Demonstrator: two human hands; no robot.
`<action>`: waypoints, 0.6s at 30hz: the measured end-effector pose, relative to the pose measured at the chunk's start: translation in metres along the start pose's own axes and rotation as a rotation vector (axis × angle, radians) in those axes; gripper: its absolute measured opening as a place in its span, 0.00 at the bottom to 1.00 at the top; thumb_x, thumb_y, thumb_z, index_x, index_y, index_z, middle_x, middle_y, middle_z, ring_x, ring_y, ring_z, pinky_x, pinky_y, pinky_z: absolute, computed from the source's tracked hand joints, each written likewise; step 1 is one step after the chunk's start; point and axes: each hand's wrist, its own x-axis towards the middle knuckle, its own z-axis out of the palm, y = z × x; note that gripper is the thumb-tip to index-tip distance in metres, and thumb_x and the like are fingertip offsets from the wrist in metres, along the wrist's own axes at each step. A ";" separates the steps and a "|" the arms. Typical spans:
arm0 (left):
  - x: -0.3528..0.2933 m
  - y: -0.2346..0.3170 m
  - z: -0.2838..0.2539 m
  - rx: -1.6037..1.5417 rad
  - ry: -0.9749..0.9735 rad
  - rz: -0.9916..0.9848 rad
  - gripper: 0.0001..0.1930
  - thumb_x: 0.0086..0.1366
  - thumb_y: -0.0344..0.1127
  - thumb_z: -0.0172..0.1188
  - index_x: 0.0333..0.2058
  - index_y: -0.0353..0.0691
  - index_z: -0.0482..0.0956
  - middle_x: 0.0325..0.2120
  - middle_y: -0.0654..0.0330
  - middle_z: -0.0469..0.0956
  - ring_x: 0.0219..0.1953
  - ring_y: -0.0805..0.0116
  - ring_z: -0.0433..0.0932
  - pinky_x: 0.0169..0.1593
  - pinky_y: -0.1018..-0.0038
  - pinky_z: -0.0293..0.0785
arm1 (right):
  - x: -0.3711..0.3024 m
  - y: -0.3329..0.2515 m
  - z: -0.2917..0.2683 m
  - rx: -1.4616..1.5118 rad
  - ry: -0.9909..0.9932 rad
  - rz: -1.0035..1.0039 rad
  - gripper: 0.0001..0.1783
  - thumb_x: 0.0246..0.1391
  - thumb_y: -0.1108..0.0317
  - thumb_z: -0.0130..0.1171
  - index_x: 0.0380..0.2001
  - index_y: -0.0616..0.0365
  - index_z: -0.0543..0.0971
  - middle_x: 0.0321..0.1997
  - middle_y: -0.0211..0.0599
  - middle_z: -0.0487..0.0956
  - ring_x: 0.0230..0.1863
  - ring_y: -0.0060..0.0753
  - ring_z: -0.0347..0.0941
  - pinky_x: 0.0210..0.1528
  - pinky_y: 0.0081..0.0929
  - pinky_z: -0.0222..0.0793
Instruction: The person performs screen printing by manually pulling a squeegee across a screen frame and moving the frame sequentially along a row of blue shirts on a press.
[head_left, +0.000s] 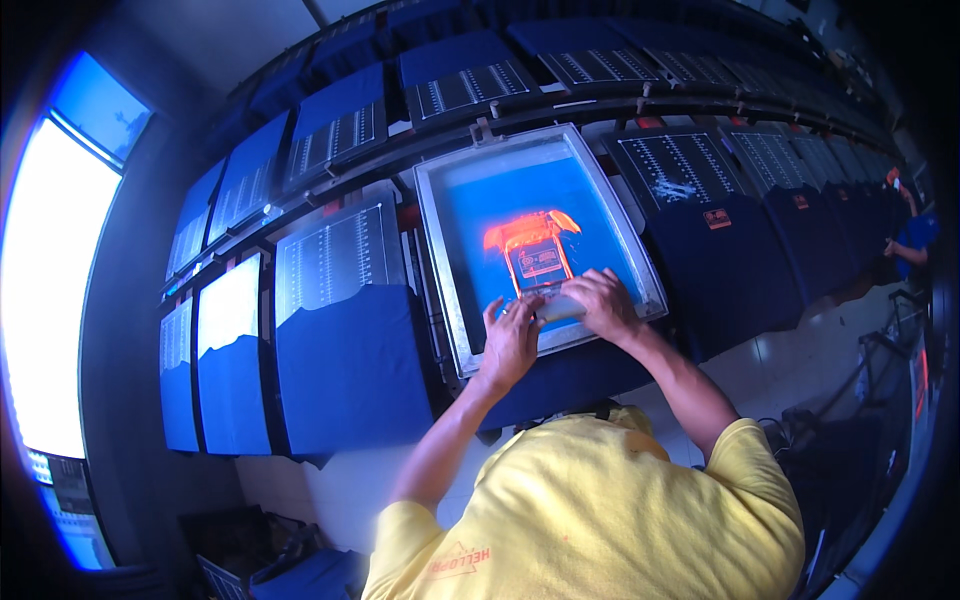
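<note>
A flat rectangular metal-framed printing screen (455,215), blue mesh with an orange design, lies under both hands. The left hand (510,343) and right hand (602,303) curl their fingers over one pale squeegee (556,309) between them. Dark blue shirts (345,365) lie just left.

Window (50,290) at left is blowing out white, washing that edge. Rest is sitting dim with a heavy blue cast. Fisheye is bending the rows of shirts (345,365), corners vignetting black. Screen (535,235) is glowing sharp mid-frame; edges are going soft.
</note>
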 end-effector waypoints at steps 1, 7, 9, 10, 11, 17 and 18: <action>-0.011 -0.001 0.006 -0.003 -0.030 -0.022 0.18 0.66 0.30 0.58 0.55 0.42 0.72 0.52 0.57 0.79 0.57 0.58 0.76 0.65 0.51 0.56 | -0.011 -0.001 0.006 -0.021 0.005 -0.016 0.17 0.39 0.72 0.69 0.37 0.54 0.81 0.40 0.29 0.83 0.43 0.36 0.77 0.43 0.37 0.65; -0.051 -0.003 0.025 0.026 -0.093 0.011 0.21 0.65 0.33 0.62 0.56 0.43 0.71 0.57 0.58 0.76 0.64 0.61 0.71 0.68 0.50 0.53 | -0.054 -0.018 0.019 -0.022 -0.101 0.011 0.32 0.38 0.60 0.74 0.50 0.55 0.79 0.55 0.31 0.78 0.58 0.36 0.71 0.57 0.38 0.66; -0.058 -0.006 0.029 0.033 -0.091 0.039 0.22 0.64 0.33 0.63 0.56 0.43 0.71 0.58 0.58 0.75 0.65 0.61 0.70 0.68 0.50 0.53 | -0.058 -0.021 0.017 -0.005 -0.092 0.000 0.32 0.39 0.59 0.75 0.51 0.56 0.79 0.56 0.33 0.79 0.58 0.37 0.72 0.58 0.38 0.66; -0.061 -0.008 0.031 0.039 -0.088 0.055 0.22 0.64 0.33 0.63 0.56 0.43 0.71 0.58 0.58 0.75 0.65 0.61 0.70 0.68 0.50 0.53 | -0.059 -0.024 0.016 0.005 -0.087 -0.007 0.32 0.40 0.59 0.76 0.51 0.56 0.79 0.56 0.34 0.79 0.59 0.37 0.72 0.58 0.38 0.66; -0.064 -0.010 0.033 0.045 -0.085 0.070 0.22 0.64 0.34 0.63 0.56 0.42 0.71 0.58 0.58 0.75 0.65 0.61 0.70 0.68 0.49 0.53 | -0.060 -0.025 0.014 0.020 -0.104 -0.004 0.32 0.42 0.58 0.75 0.52 0.57 0.79 0.57 0.35 0.78 0.60 0.38 0.71 0.60 0.39 0.65; -0.060 -0.014 0.012 -0.046 -0.115 0.014 0.23 0.64 0.35 0.64 0.56 0.40 0.71 0.56 0.54 0.75 0.65 0.58 0.69 0.69 0.48 0.53 | -0.063 -0.027 -0.003 0.090 -0.101 0.079 0.29 0.54 0.54 0.68 0.54 0.60 0.78 0.60 0.41 0.76 0.63 0.44 0.69 0.65 0.41 0.62; -0.059 -0.020 0.007 -0.040 -0.060 -0.025 0.23 0.64 0.34 0.64 0.56 0.40 0.71 0.56 0.53 0.75 0.65 0.56 0.69 0.69 0.49 0.54 | -0.063 -0.022 -0.004 0.098 -0.044 0.118 0.27 0.56 0.55 0.66 0.53 0.61 0.78 0.60 0.42 0.77 0.62 0.45 0.70 0.64 0.41 0.64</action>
